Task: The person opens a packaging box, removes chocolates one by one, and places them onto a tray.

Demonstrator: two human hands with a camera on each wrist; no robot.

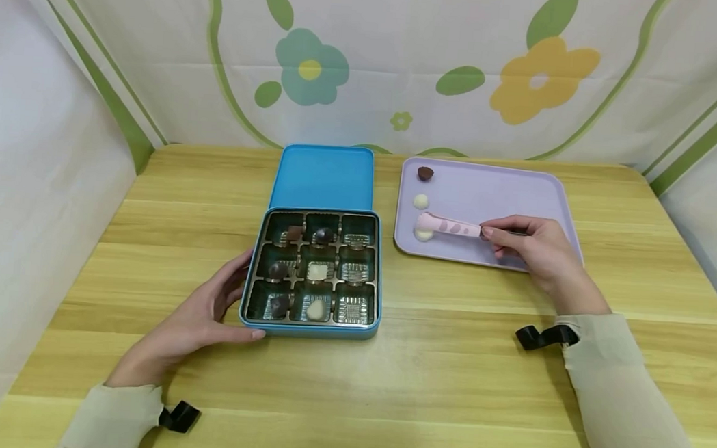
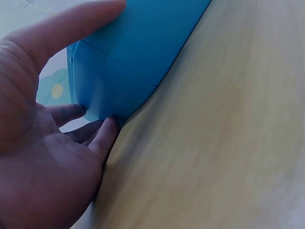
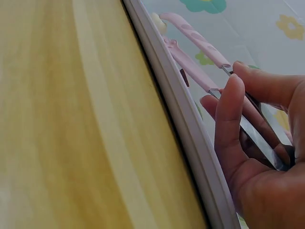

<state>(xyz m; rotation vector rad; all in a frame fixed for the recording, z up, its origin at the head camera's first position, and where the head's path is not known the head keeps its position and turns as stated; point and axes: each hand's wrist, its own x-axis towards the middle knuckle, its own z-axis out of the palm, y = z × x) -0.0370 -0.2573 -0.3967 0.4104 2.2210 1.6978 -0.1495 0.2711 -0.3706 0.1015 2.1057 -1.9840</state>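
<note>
My left hand (image 1: 195,323) grips the front left corner of a blue tin (image 1: 327,332), thumb along the front wall and fingertips against the left side (image 2: 90,90). Chocolates lie in the left and middle columns of its divided insert, among them a white square one (image 1: 317,271) and a dark round one (image 1: 323,235). Over the lilac tray (image 1: 490,191), my right hand (image 1: 532,248) pinches small metal tongs (image 3: 257,138) with pink arms. Their tips are at a white chocolate (image 1: 423,234) by the tray's left edge; whether they squeeze it I cannot tell.
Behind that chocolate, another white one (image 1: 420,201) and a brown one (image 1: 425,174) line the tray's left side. The tin's blue lid (image 1: 324,177) lies behind the tin. A floral cloth (image 1: 374,60) hangs at the back edge of the wooden table (image 1: 416,392).
</note>
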